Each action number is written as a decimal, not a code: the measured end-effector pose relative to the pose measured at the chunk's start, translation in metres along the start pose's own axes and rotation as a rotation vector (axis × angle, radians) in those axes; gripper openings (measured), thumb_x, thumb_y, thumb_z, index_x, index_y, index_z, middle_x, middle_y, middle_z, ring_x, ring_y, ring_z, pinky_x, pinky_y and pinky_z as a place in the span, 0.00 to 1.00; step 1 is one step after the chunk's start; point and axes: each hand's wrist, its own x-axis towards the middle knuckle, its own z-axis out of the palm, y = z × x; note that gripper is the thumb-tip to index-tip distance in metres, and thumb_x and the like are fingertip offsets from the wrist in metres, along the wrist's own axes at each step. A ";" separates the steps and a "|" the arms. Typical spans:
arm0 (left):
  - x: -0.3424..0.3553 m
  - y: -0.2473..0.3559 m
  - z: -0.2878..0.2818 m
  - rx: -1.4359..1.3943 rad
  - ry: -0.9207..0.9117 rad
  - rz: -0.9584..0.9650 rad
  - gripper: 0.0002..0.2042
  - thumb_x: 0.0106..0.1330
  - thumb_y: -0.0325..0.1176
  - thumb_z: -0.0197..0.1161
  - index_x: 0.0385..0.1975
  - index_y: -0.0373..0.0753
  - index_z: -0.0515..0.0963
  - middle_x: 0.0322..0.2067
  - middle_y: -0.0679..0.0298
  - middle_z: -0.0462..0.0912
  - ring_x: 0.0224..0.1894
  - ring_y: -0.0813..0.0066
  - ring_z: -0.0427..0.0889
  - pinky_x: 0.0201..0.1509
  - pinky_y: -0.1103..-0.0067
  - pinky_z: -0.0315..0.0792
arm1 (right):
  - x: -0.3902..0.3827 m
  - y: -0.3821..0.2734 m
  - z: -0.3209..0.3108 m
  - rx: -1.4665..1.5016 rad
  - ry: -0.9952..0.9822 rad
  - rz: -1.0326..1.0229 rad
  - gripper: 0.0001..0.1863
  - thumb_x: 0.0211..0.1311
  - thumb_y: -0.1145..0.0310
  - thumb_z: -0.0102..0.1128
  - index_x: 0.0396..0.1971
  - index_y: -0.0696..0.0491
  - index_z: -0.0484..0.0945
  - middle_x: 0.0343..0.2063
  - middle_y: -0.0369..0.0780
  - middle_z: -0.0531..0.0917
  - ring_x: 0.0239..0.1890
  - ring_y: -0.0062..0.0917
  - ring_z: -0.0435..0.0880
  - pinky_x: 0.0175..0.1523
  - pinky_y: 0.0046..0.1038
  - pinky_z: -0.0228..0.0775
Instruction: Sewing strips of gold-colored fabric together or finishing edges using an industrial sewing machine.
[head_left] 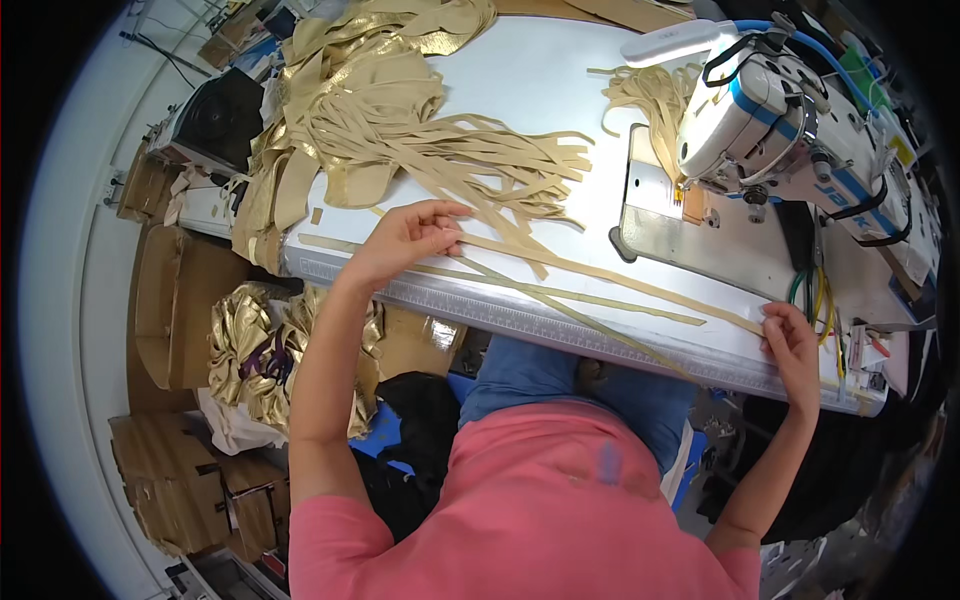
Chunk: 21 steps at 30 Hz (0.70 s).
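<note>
Hands (412, 240) (790, 343) holding tan strip (640, 284), loose strips (640, 308) alongside; tangled bundle (410, 138), sewing machine (765, 115)

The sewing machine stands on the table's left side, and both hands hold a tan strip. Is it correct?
No: the head view shows the sewing machine on the right of the table. The left hand and right hand hold a tan strip.

Nearer the wearer than the white sewing machine (745, 125), the left hand (412, 238) and right hand (790, 345) pinch a long tan strip (650, 288) stretched between them, with loose strips (640, 308) alongside. Well left of the machine, tan strips and gold fabric heap up (380, 110); a smaller bundle (648, 100) lies just left of its head.
</note>
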 end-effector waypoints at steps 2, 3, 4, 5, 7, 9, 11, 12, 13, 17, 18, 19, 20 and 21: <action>0.003 0.002 0.010 0.030 0.043 0.024 0.18 0.63 0.27 0.60 0.54 0.35 0.73 0.35 0.67 0.78 0.38 0.80 0.80 0.46 0.85 0.73 | -0.006 0.002 -0.004 -0.004 0.022 -0.013 0.10 0.66 0.71 0.54 0.45 0.55 0.74 0.27 0.29 0.73 0.27 0.11 0.69 0.32 0.12 0.59; 0.008 0.004 0.009 0.027 0.015 0.037 0.18 0.63 0.27 0.60 0.54 0.35 0.73 0.35 0.67 0.78 0.38 0.80 0.80 0.46 0.85 0.73 | -0.002 0.007 -0.003 -0.031 0.018 -0.053 0.10 0.65 0.72 0.54 0.45 0.55 0.74 0.27 0.29 0.73 0.26 0.11 0.69 0.31 0.13 0.59; 0.006 0.004 0.007 0.092 0.039 0.045 0.18 0.63 0.27 0.60 0.54 0.35 0.73 0.35 0.67 0.78 0.37 0.80 0.80 0.46 0.84 0.73 | -0.002 0.011 -0.004 -0.068 0.017 -0.074 0.10 0.65 0.72 0.54 0.45 0.56 0.74 0.27 0.29 0.73 0.25 0.11 0.69 0.30 0.13 0.60; 0.002 0.002 0.009 0.148 0.061 0.050 0.18 0.63 0.27 0.60 0.54 0.34 0.73 0.35 0.67 0.77 0.37 0.80 0.80 0.45 0.84 0.73 | -0.004 0.008 -0.004 -0.076 0.014 -0.100 0.09 0.65 0.72 0.54 0.44 0.56 0.74 0.27 0.29 0.73 0.25 0.11 0.69 0.29 0.14 0.60; 0.000 -0.006 0.005 0.115 0.101 0.032 0.18 0.63 0.27 0.60 0.53 0.34 0.73 0.35 0.67 0.76 0.37 0.80 0.80 0.45 0.84 0.73 | -0.003 0.006 -0.007 -0.164 -0.011 -0.115 0.10 0.68 0.67 0.52 0.43 0.56 0.75 0.27 0.30 0.73 0.26 0.11 0.70 0.30 0.14 0.61; -0.007 -0.012 0.000 0.091 0.155 0.043 0.17 0.63 0.26 0.61 0.53 0.34 0.73 0.36 0.68 0.75 0.36 0.80 0.79 0.45 0.84 0.73 | 0.001 0.001 0.002 -0.050 0.046 -0.073 0.14 0.71 0.61 0.48 0.43 0.56 0.76 0.28 0.30 0.74 0.27 0.11 0.71 0.30 0.14 0.62; -0.008 -0.011 0.001 0.094 0.207 0.038 0.17 0.63 0.26 0.60 0.52 0.33 0.74 0.36 0.69 0.75 0.35 0.81 0.77 0.44 0.85 0.73 | 0.003 0.002 0.005 0.054 0.030 -0.061 0.18 0.73 0.57 0.43 0.43 0.55 0.76 0.29 0.31 0.75 0.27 0.12 0.71 0.31 0.14 0.62; -0.007 -0.011 -0.001 0.089 0.176 0.048 0.17 0.63 0.26 0.60 0.52 0.33 0.74 0.36 0.69 0.75 0.35 0.81 0.77 0.44 0.85 0.73 | 0.002 -0.002 0.007 0.054 0.028 -0.043 0.19 0.73 0.56 0.42 0.43 0.55 0.76 0.29 0.31 0.75 0.27 0.12 0.72 0.31 0.14 0.62; -0.006 -0.012 -0.003 0.080 0.169 0.038 0.16 0.63 0.25 0.60 0.51 0.33 0.74 0.35 0.69 0.75 0.34 0.81 0.77 0.43 0.85 0.72 | 0.000 -0.005 0.007 0.056 0.020 -0.026 0.19 0.73 0.56 0.41 0.43 0.54 0.76 0.29 0.31 0.75 0.27 0.12 0.72 0.32 0.14 0.62; 0.002 -0.008 0.003 0.079 0.160 0.032 0.15 0.64 0.24 0.58 0.51 0.32 0.74 0.34 0.70 0.74 0.33 0.83 0.76 0.42 0.86 0.70 | -0.004 -0.005 0.003 0.067 0.049 -0.011 0.21 0.73 0.54 0.39 0.43 0.54 0.76 0.28 0.30 0.75 0.27 0.12 0.71 0.33 0.14 0.61; 0.002 -0.008 0.004 0.077 0.165 0.026 0.15 0.64 0.24 0.59 0.50 0.32 0.74 0.33 0.70 0.74 0.33 0.83 0.76 0.42 0.86 0.70 | -0.004 -0.004 0.001 0.067 0.050 -0.011 0.21 0.73 0.54 0.39 0.43 0.54 0.76 0.28 0.30 0.75 0.27 0.12 0.71 0.33 0.14 0.61; 0.002 -0.008 0.005 0.079 0.166 0.025 0.15 0.64 0.24 0.59 0.50 0.32 0.74 0.33 0.70 0.74 0.33 0.83 0.76 0.42 0.86 0.70 | -0.004 -0.004 0.001 0.060 0.052 -0.019 0.20 0.73 0.55 0.39 0.43 0.54 0.76 0.28 0.30 0.75 0.27 0.12 0.71 0.33 0.14 0.61; 0.003 -0.008 0.005 0.075 0.165 0.030 0.15 0.64 0.25 0.59 0.50 0.32 0.74 0.33 0.70 0.74 0.33 0.83 0.76 0.41 0.87 0.70 | -0.004 -0.003 0.001 0.053 0.054 -0.028 0.20 0.74 0.55 0.39 0.43 0.54 0.76 0.28 0.31 0.75 0.27 0.12 0.71 0.33 0.14 0.61; 0.003 -0.009 0.006 0.069 0.164 0.036 0.15 0.64 0.25 0.59 0.50 0.33 0.74 0.33 0.71 0.74 0.33 0.84 0.76 0.41 0.87 0.70 | -0.004 -0.003 0.000 0.054 0.052 -0.028 0.20 0.74 0.55 0.39 0.43 0.54 0.76 0.28 0.31 0.75 0.27 0.12 0.71 0.33 0.14 0.61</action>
